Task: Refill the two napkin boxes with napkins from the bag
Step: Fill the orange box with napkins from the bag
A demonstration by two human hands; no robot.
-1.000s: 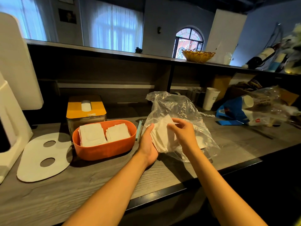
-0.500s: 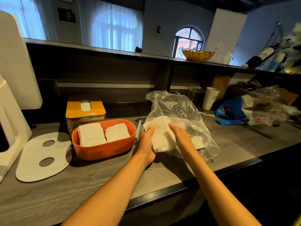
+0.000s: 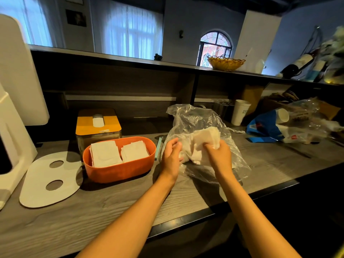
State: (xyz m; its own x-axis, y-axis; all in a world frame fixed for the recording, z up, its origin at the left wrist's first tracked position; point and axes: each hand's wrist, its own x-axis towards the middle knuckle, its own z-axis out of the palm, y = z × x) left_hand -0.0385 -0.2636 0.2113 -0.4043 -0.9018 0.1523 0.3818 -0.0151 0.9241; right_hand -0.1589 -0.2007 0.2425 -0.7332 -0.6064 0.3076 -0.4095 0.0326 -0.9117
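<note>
Two bare hands work at a clear plastic bag (image 3: 201,123) lying on a grey wooden counter (image 3: 115,205). My right hand (image 3: 220,155) has its fingers curled round a crumpled bunch of white napkins (image 3: 206,138) at the bag's mouth, holding it just above the counter. My left hand (image 3: 171,157) sits at the bag's left edge, fingers loosely bent against the plastic; I cannot tell whether it grips the bag or only steadies it.

Just left of the bag stands an open orange box (image 3: 119,170) with two stacks of folded white napkins side by side inside. Behind it, touching its far rim, is a metal box with a yellow lid (image 3: 97,123), one napkin showing through the slot. A flat white board with two round holes (image 3: 50,179) lies left of the orange box. A white paper cup (image 3: 240,112) stands behind the bag.
</note>
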